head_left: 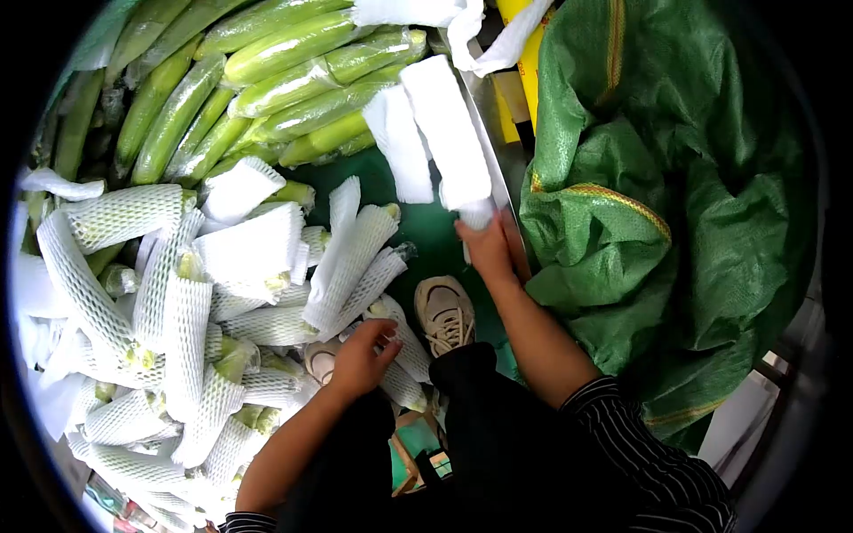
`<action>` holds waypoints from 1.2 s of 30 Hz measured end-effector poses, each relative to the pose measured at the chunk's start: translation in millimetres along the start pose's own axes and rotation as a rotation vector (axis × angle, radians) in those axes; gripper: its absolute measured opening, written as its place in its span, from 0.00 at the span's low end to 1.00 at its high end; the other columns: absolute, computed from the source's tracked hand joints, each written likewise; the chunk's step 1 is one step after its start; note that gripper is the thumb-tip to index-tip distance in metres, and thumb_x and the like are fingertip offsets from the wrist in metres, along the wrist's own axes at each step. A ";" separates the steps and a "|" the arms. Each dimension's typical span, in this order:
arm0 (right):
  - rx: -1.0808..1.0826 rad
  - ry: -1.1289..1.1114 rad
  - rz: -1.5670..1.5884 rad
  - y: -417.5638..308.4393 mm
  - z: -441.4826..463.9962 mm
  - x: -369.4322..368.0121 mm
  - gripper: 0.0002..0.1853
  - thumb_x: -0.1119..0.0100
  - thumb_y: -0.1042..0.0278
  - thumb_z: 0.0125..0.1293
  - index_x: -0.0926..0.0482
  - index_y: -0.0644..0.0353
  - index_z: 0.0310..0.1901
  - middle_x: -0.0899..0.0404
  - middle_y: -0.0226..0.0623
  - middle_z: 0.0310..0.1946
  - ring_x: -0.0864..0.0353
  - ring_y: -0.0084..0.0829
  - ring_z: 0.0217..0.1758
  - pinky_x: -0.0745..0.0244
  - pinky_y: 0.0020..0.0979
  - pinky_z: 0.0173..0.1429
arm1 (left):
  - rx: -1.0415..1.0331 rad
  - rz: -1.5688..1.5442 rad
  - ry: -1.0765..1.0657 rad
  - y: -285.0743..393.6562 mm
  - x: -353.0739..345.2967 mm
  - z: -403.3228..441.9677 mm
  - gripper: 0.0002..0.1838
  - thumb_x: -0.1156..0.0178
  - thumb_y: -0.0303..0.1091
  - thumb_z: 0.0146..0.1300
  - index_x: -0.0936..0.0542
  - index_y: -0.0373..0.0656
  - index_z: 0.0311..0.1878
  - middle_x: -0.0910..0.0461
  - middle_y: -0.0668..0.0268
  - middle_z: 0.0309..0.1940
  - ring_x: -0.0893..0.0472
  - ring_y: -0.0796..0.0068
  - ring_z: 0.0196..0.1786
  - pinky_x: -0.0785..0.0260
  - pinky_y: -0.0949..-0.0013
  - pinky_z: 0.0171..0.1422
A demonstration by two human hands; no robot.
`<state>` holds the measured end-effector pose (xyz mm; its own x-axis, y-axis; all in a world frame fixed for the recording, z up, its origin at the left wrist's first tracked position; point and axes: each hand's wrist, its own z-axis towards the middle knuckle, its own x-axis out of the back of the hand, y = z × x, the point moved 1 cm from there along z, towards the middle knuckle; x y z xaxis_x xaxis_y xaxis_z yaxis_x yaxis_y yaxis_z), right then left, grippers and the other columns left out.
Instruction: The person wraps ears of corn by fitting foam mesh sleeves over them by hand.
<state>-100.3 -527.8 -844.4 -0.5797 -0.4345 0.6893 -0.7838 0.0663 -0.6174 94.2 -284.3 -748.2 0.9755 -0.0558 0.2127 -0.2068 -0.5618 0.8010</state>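
My right hand (490, 251) closes around the end of a white foam net sleeve (477, 213), just below a flat white bundle of sleeves (447, 129). A second white foam piece (400, 142) lies to the left of that bundle. My left hand (362, 357) hovers by the pile's right edge, fingers loosely curved and apart, holding nothing. Near it, in the pile, lie long green vegetables in white foam nets (355, 266). Farther up are plastic-wrapped long green vegetables (293, 84), gourd-like in shape, without nets.
A crumpled green woven sack (657, 204) fills the right side. A metal edge (487, 124) runs beside the foam bundle, with a yellow object (529, 67) behind it. My shoe (444, 313) stands on the green floor (418, 233) between my hands.
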 end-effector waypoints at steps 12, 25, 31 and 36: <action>-0.257 -0.899 0.505 -79.5 -95.8 107.6 0.64 0.16 0.57 0.47 0.52 0.64 0.79 0.33 0.48 0.71 0.34 0.41 0.75 0.38 0.45 0.78 | 0.143 -1.126 -0.190 12.0 4.2 24.1 0.59 0.34 0.67 0.63 0.54 0.42 0.81 0.35 0.46 0.71 0.32 0.50 0.75 0.35 0.48 0.74; 0.140 -0.647 -0.081 -133.2 -90.1 90.2 0.59 0.26 0.42 0.60 0.52 0.66 0.79 0.46 0.58 0.78 0.38 0.48 0.78 0.37 0.46 0.77 | 0.057 -1.284 -0.373 33.6 51.9 -1.6 0.42 0.22 0.45 0.50 0.28 0.35 0.65 0.20 0.54 0.57 0.21 0.59 0.61 0.27 0.58 0.65; 0.393 -0.797 0.347 -164.5 -107.9 43.9 0.63 0.20 0.59 0.54 0.58 0.55 0.82 0.42 0.52 0.77 0.36 0.47 0.77 0.40 0.49 0.79 | -0.545 -0.955 0.115 75.3 46.3 6.6 0.56 0.35 0.66 0.63 0.45 0.33 0.79 0.42 0.51 0.77 0.38 0.57 0.78 0.49 0.55 0.82; 0.029 -0.650 1.032 -254.6 -91.5 42.8 0.57 0.25 0.67 0.56 0.56 0.58 0.81 0.34 0.47 0.69 0.28 0.41 0.68 0.32 0.47 0.74 | -0.232 -0.689 0.291 31.8 42.9 14.0 0.24 0.43 0.38 0.75 0.31 0.38 0.69 0.26 0.57 0.63 0.26 0.63 0.66 0.36 0.60 0.71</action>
<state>54.1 -481.1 -623.0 -0.7014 -0.5586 -0.4427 -0.0106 0.6293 -0.7771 130.5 -316.1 -721.5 0.8376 0.4792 -0.2621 0.3963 -0.2029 0.8954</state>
